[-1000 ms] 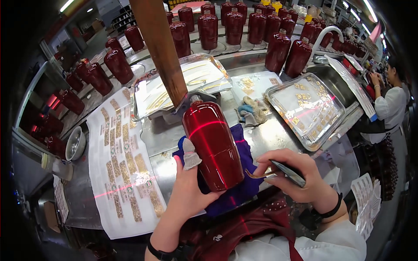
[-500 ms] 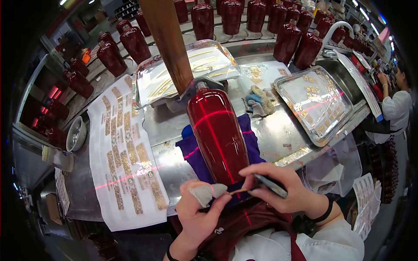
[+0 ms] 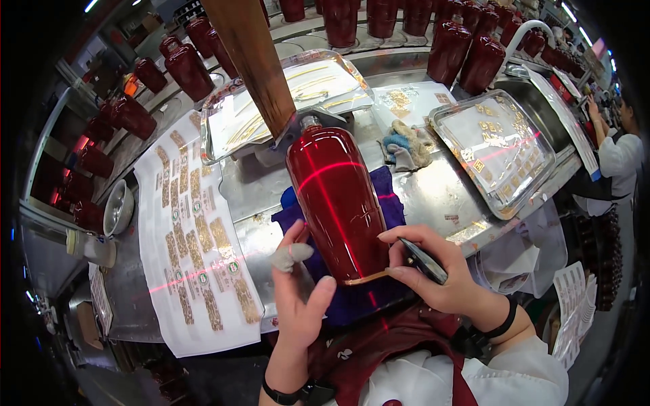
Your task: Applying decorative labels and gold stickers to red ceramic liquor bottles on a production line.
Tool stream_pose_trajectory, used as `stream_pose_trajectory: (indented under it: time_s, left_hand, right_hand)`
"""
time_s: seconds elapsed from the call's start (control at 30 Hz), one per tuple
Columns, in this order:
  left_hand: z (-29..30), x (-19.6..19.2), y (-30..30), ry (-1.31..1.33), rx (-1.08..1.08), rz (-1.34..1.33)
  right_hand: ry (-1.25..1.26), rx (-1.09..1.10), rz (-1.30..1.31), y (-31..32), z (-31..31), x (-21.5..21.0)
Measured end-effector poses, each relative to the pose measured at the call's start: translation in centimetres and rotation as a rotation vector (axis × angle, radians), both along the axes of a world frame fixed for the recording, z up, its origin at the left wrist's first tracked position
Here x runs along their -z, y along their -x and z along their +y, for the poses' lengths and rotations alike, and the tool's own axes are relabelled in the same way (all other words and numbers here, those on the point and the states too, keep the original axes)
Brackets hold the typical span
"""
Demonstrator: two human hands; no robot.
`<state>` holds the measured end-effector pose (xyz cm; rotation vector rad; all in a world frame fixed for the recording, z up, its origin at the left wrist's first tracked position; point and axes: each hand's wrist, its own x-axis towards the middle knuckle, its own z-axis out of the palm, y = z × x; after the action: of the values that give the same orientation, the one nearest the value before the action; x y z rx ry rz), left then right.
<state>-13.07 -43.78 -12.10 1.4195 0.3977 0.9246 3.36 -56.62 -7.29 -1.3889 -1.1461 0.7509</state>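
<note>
A glossy dark red bottle (image 3: 332, 193) lies with its neck away from me, on a blue-purple cloth (image 3: 389, 193). Along its near base edge runs a thin gold strip (image 3: 364, 278). My right hand (image 3: 443, 271), at the bottle's lower right, pinches this strip's right end between thumb and finger. The same hand grips a dark, flat, pointed tool (image 3: 423, 261). My left hand (image 3: 301, 294) is open at the lower left side of the bottle, its fingers apart. A grey-white cloth cover (image 3: 292, 256) wraps one of its fingers. Red light lines cross on the bottle.
A wooden post (image 3: 250, 64) slants down to the bottle's neck. White sheets of gold decals (image 3: 152, 271) lie left. Behind stands a tray of gold strips (image 3: 217, 145); at right, a tray of small gold pieces (image 3: 497, 213). A rag (image 3: 406, 145) lies between. Several red bottles (image 3: 338, 24) line the back.
The gold strip, held between both hands before, now lies against the bottle's base edge. My left hand has let go, opened and moved left. My right hand has lowered slightly toward the bottle's edge.
</note>
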Motion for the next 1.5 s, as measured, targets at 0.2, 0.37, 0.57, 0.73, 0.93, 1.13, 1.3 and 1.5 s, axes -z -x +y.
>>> stream_pose_trajectory:
  time_s: [0.2,0.37,0.57,0.73,0.93,1.13,1.3,1.5]
  left_hand:
    - [0.1,-0.4,-0.5,-0.028,0.084,0.118]
    - [0.1,-0.6,-0.5,0.027,0.104,0.121]
    - [-0.2,-0.2,-0.6,0.034,0.094,0.103]
    - [-0.4,-0.2,-0.6,0.06,0.077,0.105]
    - [-0.5,-0.3,-0.9,0.016,0.053,0.129]
    - [-0.7,0.1,-0.9,0.018,0.043,0.095]
    - [-0.6,0.1,-0.9,-0.006,0.046,0.099]
    - [-0.6,0.4,-1.0,-0.034,-0.007,0.008]
  right_hand:
    - [-0.002,0.008,0.01,-0.1,0.0,0.0]
    - [-0.01,0.014,0.014,-0.1,0.0,0.2]
    - [-0.013,0.017,0.018,-0.1,-0.2,0.0]
    - [-0.027,0.02,0.002,0.0,-0.2,0.0]
    - [-0.013,0.035,-0.039,-0.3,0.0,-0.2]
    - [0.025,0.048,-0.076,-0.8,-0.3,-0.2]
    - [0.043,0.041,-0.09,-1.0,-0.5,-1.5]
    - [0.114,0.027,0.011,-1.6,-0.6,-0.3]
